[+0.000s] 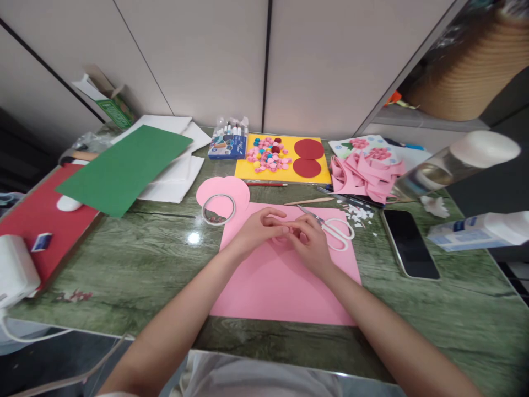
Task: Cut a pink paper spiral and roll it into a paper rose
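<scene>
Both hands meet over a pink paper sheet [281, 292] on the table. My left hand [260, 229] is closed in a pinch, its fingertips touching those of the other hand. My right hand [311, 242] is closed too, with bent fingers. Between them shows a small pink paper piece [281, 238], mostly hidden by the fingers; its exact shape is unclear. White-handled scissors [339, 242] lie just right of my right hand, partly on the sheet. To the left, a roll of tape [204, 215] rests on overlapping pink paper circles [237, 190].
At the back, a yellow sheet [243, 175] bears small coloured paper balls [268, 157] and red circles [308, 166]. Pink scraps [367, 176], white bits [359, 214], a phone [411, 243] and bottles [479, 231] stand right. Green paper [128, 165] and a red board [25, 220] lie left.
</scene>
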The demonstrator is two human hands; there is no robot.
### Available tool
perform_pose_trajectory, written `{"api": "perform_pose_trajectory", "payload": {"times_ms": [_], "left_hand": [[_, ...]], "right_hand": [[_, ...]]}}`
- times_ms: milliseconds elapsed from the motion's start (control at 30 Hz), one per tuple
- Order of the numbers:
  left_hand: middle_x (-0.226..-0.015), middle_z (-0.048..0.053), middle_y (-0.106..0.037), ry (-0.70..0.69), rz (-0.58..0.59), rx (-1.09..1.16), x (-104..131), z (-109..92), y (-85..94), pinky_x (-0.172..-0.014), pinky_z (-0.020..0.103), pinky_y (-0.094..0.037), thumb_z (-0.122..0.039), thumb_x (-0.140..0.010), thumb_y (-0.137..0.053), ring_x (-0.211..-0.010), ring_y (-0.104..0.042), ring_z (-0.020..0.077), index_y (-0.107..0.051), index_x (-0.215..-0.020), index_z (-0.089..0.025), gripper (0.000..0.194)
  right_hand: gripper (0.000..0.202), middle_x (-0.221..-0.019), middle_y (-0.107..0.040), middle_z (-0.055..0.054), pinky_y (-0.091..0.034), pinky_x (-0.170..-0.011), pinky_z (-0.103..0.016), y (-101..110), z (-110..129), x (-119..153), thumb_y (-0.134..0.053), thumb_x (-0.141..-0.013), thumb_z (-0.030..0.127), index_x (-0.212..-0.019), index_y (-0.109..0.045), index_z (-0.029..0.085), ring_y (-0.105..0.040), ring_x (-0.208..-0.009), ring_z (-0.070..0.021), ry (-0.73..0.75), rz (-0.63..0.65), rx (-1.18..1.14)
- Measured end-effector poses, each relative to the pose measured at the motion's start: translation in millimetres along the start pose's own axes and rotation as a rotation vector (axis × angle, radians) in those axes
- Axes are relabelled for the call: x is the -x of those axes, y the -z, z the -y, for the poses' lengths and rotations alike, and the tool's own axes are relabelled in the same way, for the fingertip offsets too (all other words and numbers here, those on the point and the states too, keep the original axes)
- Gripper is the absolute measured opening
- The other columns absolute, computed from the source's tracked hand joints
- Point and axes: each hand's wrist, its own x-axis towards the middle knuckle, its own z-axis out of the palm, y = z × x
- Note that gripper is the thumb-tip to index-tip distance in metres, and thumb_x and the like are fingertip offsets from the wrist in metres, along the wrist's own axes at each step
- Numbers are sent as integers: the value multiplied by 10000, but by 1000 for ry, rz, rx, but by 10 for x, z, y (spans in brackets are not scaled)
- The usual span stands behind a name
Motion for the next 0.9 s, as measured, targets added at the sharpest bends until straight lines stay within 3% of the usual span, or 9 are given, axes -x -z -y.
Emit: {"api": "perform_pose_trajectory", "payload": {"times_ms": [233, 367, 567, 767, 900], "left_hand": [[-744, 7, -655, 8, -33, 124, -8, 79, -115, -727, 264, -434, -204, -609, -747, -692, -613, 112, -566, -928, -151, 371], [-766, 11, -660, 4, -37, 158, -9, 123, -140, -771, 272, -429, -198, -600, -753, -739, -624, 121, -576, -925, -157, 372], [-716, 3, -638, 20, -46, 141, -18, 80, -82, -635, 252, -449, -171, -601, -735, -614, -595, 105, -552, -941, -155, 386], [-690, -18, -610, 13, -23, 71, -23, 56, -35, -648, 236, -436, -129, -609, -687, -608, -570, 86, -567, -931, -169, 346], [-678, -22, -603, 9, -10, 29, -3, 12, -51, -680, 239, -435, -127, -616, -674, -642, -579, 93, -576, -920, -169, 322]], "right_hand": [[57, -714, -480, 19, -418, -544, -265, -6, -2, -12, -599, -758, 165, -743, -584, 218, -479, -643, -130, -38, -53, 4], [119, -692, -483, 22, -401, -533, -261, -12, 19, -17, -598, -764, 191, -681, -516, 211, -468, -635, -132, -41, -66, -9], [79, -738, -493, 16, -432, -571, -273, 7, 31, -13, -616, -753, 168, -797, -583, 225, -481, -652, -130, -3, -34, -18], [166, -783, -498, 4, -456, -600, -289, 8, 13, 10, -580, -811, 196, -958, -635, 252, -498, -646, -120, 25, 46, -52], [177, -754, -480, 7, -456, -590, -288, -2, 0, 19, -556, -823, 188, -961, -644, 256, -492, -642, -124, 26, 66, -32]]}}
